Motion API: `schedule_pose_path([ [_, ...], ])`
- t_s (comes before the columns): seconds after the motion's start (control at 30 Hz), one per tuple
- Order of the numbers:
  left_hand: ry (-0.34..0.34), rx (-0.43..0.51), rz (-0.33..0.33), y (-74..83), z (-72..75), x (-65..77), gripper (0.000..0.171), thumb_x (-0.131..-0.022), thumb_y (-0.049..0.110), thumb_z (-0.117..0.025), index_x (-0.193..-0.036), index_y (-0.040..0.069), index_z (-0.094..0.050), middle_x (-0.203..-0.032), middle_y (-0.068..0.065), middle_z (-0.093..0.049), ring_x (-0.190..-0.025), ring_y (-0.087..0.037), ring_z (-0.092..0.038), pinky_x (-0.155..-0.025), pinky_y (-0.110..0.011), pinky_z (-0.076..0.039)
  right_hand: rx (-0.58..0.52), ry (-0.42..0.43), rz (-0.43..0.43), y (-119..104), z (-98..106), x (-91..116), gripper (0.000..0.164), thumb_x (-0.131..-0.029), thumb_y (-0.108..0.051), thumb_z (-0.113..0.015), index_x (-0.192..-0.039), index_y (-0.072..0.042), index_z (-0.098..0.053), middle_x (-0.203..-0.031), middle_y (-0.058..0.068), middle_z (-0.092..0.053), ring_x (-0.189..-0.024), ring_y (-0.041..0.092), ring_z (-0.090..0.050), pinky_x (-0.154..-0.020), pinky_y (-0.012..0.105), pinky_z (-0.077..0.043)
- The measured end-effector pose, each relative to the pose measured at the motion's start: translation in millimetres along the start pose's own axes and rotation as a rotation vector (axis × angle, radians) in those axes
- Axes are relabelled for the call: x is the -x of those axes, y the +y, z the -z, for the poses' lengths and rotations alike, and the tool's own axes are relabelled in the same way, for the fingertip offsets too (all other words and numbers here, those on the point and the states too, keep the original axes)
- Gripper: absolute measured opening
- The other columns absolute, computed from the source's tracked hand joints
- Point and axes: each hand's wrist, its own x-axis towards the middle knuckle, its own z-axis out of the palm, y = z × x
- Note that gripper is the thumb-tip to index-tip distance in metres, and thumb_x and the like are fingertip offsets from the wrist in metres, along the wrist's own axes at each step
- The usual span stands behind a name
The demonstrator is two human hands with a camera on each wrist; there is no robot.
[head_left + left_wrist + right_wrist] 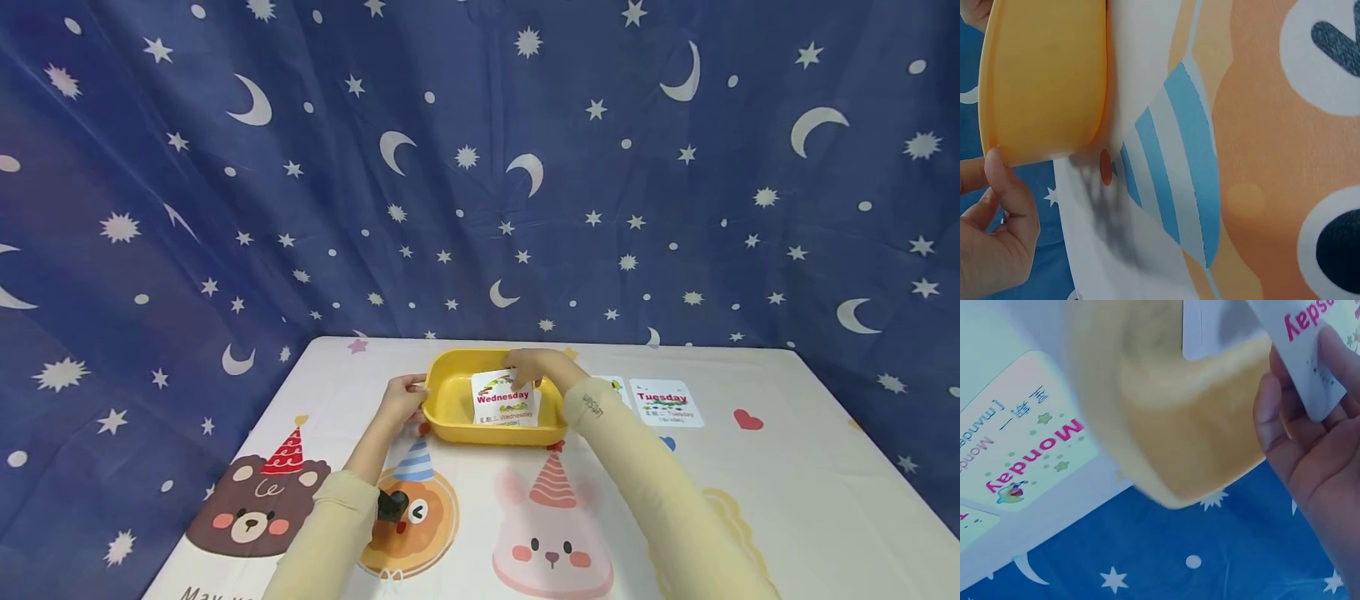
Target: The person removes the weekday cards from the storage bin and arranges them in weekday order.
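Observation:
A yellow plastic tub [480, 435] stands near the far side of the table. My left hand [401, 400] pinches its left rim between thumb and fingers; the left wrist view shows the thumb on the tub's outer wall [1047, 75]. Over the inside of the tub, my right hand [546, 365] grips a white "Wednesday" card [501, 410], thumb on its printed face and fingers behind. Seen from the right wrist, the held card [1310, 375] is tilted, and another white card [1210, 331] shows in the tub beside it.
To the right of the tub lies a "Tuesday" card [667, 403]. A "Monday" card [1035, 444] is next to it, mostly hidden by the right forearm in the head view. The tablecloth [810, 467] has cartoon animals; a blue starry curtain [480, 208] hangs behind.

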Motion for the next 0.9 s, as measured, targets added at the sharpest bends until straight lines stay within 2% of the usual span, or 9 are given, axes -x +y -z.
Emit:
schedule_pose_path([
  [0.13,-0.003,0.003,-0.031,1.7,2.2,4.3,0.042,-0.090,0.000,-0.054,-0.132,-0.001,-0.051,-0.089,-0.007,-0.052,-0.064,-0.012,-0.055,-0.056,-0.025,-0.056,0.006,0.015,0.055,0.9,4.6,11.1,0.046,-0.093,-0.012,-0.057,-0.137,-0.003,-0.045,-0.138,0.014,-0.047,-0.110,0.024,-0.054,-0.085,0.033,-0.056],
  [0.23,-0.004,0.005,-0.043,2.7,2.2,4.7,0.042,-0.089,-0.001,-0.054,-0.132,-0.002,-0.051,-0.089,-0.007,-0.052,-0.072,-0.016,-0.057,-0.055,-0.023,-0.056,-0.009,0.043,0.065,3.1,6.2,15.6,0.046,-0.094,-0.012,-0.056,-0.137,-0.002,-0.044,-0.138,0.015,-0.047,-0.111,0.025,-0.054,-0.087,0.034,-0.056],
  [0.47,-0.011,0.009,-0.030,4.4,-2.5,2.8,0.042,-0.090,0.000,-0.053,-0.131,0.000,-0.052,-0.090,-0.007,-0.052,-0.063,-0.011,-0.053,-0.051,-0.021,-0.055,-0.038,0.109,0.081,7.5,12.8,26.4,0.049,-0.092,-0.011,-0.059,-0.137,0.001,-0.044,-0.139,0.018,-0.046,-0.111,0.028,-0.054,-0.087,0.037,-0.056],
  [0.7,-0.003,0.009,-0.028,2.8,-2.7,0.5,0.041,-0.091,0.002,-0.054,-0.132,0.000,-0.052,-0.092,-0.008,-0.052,-0.070,-0.013,-0.055,-0.046,-0.016,-0.050,0.026,0.243,0.187,10.3,25.7,43.5,0.041,-0.091,-0.011,-0.059,-0.128,0.006,-0.052,-0.131,0.021,-0.054,-0.123,0.034,-0.050,-0.107,0.045,-0.042],
  [0.9,-0.013,0.015,-0.024,1.7,0.6,2.8,0.042,-0.092,0.003,-0.053,-0.133,0.000,-0.050,-0.095,-0.009,-0.053,-0.071,-0.014,-0.056,-0.048,-0.017,-0.051,-0.033,0.354,0.210,12.8,34.7,65.3,0.037,-0.090,-0.012,-0.059,-0.123,0.006,-0.056,-0.126,0.023,-0.057,-0.119,0.036,-0.052,-0.103,0.047,-0.045],
])
